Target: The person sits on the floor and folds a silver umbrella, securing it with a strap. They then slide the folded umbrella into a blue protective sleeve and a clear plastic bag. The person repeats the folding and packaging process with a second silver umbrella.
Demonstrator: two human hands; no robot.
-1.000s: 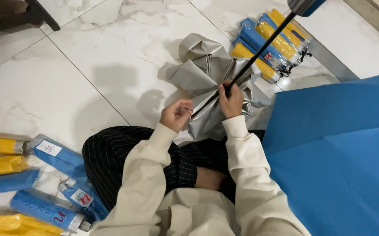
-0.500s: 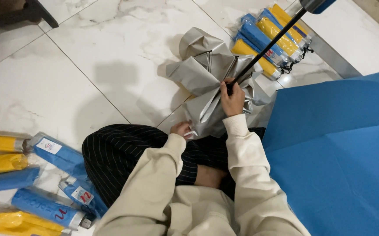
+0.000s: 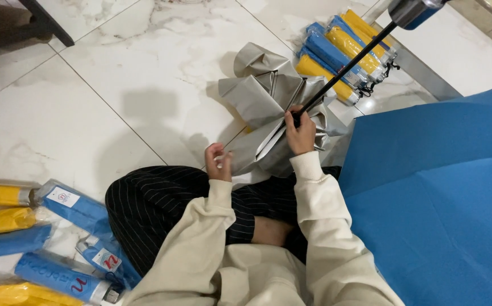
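In the head view, the person sat cross-legged on the white marble floor (image 3: 104,73) with a half-collapsed umbrella lying just beyond the knees. The right hand (image 3: 301,133) was clenched around the black umbrella shaft (image 3: 345,73) low down, where it met the crumpled grey canopy (image 3: 265,99); the shaft slanted up and away to a blue handle (image 3: 413,10) at the top edge of the picture. The left hand (image 3: 218,162) pinched the near edge of the grey fabric, fingers closed on a fold.

As a judgement, the folding looked partly done: the canopy was down off its spread but lay loose and bunched, its panels not yet gathered or wrapped around the shaft, and the shaft appeared extended.

A bundle of rolled umbrellas (image 3: 345,51), blue and yellow, lay on the floor just beyond the canopy. More packaged umbrellas (image 3: 58,238) in blue and yellow sleeves lay by the person's left knee. An opened blue canopy (image 3: 438,198) filled the right side, touching the grey one's edge.
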